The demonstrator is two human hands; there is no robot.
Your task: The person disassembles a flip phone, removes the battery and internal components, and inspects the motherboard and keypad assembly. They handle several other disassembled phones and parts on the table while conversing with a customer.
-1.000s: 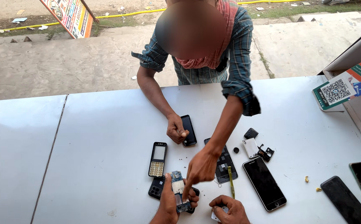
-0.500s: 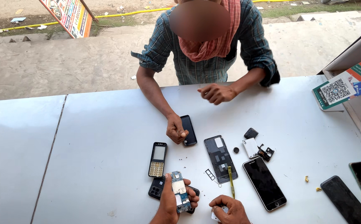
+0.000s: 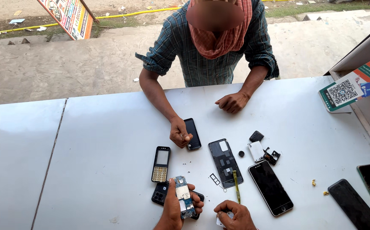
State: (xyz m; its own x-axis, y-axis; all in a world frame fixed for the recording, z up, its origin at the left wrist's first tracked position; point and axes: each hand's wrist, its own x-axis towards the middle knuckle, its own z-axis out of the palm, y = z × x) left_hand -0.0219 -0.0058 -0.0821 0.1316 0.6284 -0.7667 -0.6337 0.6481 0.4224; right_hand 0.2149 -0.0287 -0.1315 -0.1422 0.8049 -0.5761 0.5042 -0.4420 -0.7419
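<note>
My left hand (image 3: 175,205) grips a blue phone circuit board (image 3: 183,201) with a metal shield, held over a black phone back shell (image 3: 160,195) on the white table (image 3: 108,140). My right hand (image 3: 234,215) rests fisted at the bottom edge, closed on a small white object; a yellow-handled screwdriver (image 3: 236,186) lies just above it. A keypad phone front frame (image 3: 161,164) lies to the left of the board. An opened smartphone back (image 3: 225,162) and a small SIM tray (image 3: 214,179) lie between my hands and the person opposite.
A person in a plaid shirt leans on the far side, one hand (image 3: 180,133) on a black phone (image 3: 192,133), the other fist (image 3: 232,102) resting. A black smartphone (image 3: 270,187), small parts (image 3: 263,150), two more phones (image 3: 355,202) and a code card (image 3: 350,90) lie at the right.
The person opposite has pulled one arm back from the opened smartphone near my hands and rested that fist by the table's far edge. My hands have stayed put.
</note>
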